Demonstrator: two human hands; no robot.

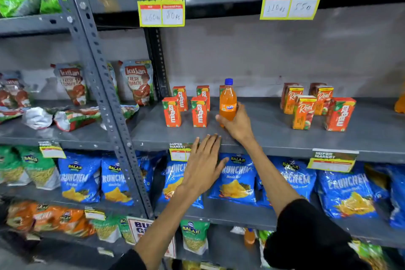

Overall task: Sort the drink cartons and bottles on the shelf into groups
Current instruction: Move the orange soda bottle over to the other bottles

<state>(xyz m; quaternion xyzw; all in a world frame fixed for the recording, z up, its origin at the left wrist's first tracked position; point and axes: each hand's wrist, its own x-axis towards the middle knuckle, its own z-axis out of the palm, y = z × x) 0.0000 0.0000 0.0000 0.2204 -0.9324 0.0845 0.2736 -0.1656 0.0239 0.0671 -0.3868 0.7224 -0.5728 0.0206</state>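
My right hand (pixel 237 124) is wrapped around the lower part of an orange Fanta bottle (pixel 228 99) with a blue cap, upright on the grey shelf (pixel 274 133). Left of it stand several orange Maaza cartons (pixel 199 114) in two rows; one more carton is partly hidden behind the bottle. To the right, several Real juice cartons (pixel 303 113) stand in a cluster with a lone Maaza carton (pixel 339 114) beside them. My left hand (pixel 203 164) hovers flat with fingers spread, just below the shelf's front edge, holding nothing.
Tomato ketchup pouches (pixel 138 82) fill the neighbouring bay on the left, past a slotted upright post (pixel 103 85). Blue snack bags (pixel 236 180) hang on the shelf below. Price tags (pixel 162 6) dangle from the shelf above. An orange item (pixel 400 104) sits at the far right edge.
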